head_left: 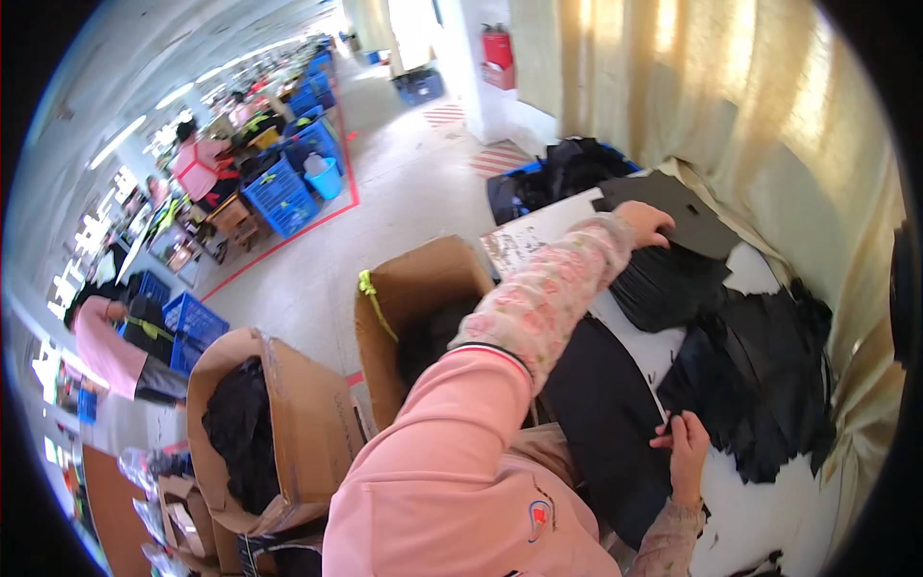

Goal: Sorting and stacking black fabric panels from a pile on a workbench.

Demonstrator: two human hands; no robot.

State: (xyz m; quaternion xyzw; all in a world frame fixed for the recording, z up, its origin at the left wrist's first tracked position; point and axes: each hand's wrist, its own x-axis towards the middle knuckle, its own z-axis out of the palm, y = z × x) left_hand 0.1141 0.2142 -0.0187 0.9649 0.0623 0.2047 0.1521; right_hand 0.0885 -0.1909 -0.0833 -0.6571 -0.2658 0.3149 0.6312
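My left hand (pixel 646 224) reaches across to the far side of the table, its fingers spread a little and resting on a dark grey sheet (pixel 687 213). Just below that sheet lies a stack of black cut pieces (pixel 668 286). Closer to me, a long black fabric panel (pixel 606 413) lies along the table's near side. At its right edge my right hand (pixel 685 447) is pinched closed; what sits between its fingertips is too small to make out. A loose heap of black fabric pieces (pixel 755 385) lies to the right of it.
Cardboard boxes holding black material, one nearer (pixel 308 433) and one beside the table (pixel 423 274), stand to my left. Beyond the white table (pixel 769 519) is a blue crate (pixel 505 197) of black pieces. Curtains (pixel 673 87) hang on the right. People work farther left.
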